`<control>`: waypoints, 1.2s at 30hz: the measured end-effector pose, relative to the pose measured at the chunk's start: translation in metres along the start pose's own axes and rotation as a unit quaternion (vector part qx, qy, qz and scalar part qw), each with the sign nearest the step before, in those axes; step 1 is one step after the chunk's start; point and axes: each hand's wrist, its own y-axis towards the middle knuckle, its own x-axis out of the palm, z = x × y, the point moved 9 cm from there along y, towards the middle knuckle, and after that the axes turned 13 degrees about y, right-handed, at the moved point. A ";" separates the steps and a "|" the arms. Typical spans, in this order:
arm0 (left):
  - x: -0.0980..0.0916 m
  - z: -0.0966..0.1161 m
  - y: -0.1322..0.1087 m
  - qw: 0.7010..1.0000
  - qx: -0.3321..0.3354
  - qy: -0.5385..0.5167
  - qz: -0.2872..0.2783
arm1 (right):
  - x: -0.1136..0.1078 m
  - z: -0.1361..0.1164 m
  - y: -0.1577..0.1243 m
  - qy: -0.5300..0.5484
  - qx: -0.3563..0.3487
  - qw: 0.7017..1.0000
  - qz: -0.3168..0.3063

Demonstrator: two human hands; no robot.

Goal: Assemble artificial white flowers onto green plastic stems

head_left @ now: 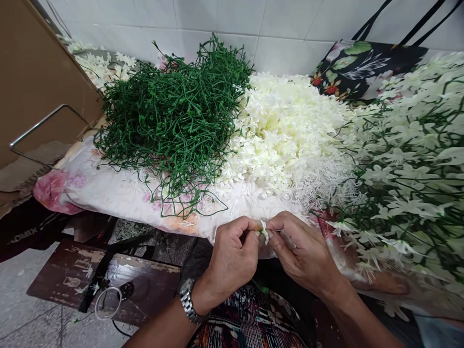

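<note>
My left hand (232, 253), with a metal watch on the wrist, and my right hand (302, 249) meet at the front edge of a floral cloth (108, 191). Both pinch a small white artificial flower (264, 231) between their fingertips; a thin green stem end shows at my left fingers. Behind them lies a tangled pile of green plastic stems (174, 113). Beside it sits a heap of loose white petals (290, 135). To the right is a mass of finished stems with white flowers (409, 174).
A white tiled wall (235, 24) runs along the back. A dark floral bag (358, 67) leans at the back right. A brown board with a metal bar (39, 87) stands at left. Below left lies a dark wooden plank (72, 280) with a white ring (108, 303).
</note>
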 end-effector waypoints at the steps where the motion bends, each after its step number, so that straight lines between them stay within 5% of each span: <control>1: 0.000 0.000 0.001 1.000 0.003 0.004 0.001 | 0.001 0.000 0.000 0.001 -0.003 1.000 -0.001; 23: -0.002 0.003 0.003 0.999 0.005 0.034 0.019 | 0.003 0.001 -0.002 -0.002 -0.013 1.000 0.020; 29: 0.001 -0.006 0.005 0.992 -0.054 -0.112 -0.036 | -0.007 -0.004 -0.001 0.011 -0.013 1.000 0.015; 36: 0.003 -0.011 0.003 0.970 -0.095 -0.216 -0.065 | -0.012 -0.032 0.005 -0.070 -0.098 0.993 0.014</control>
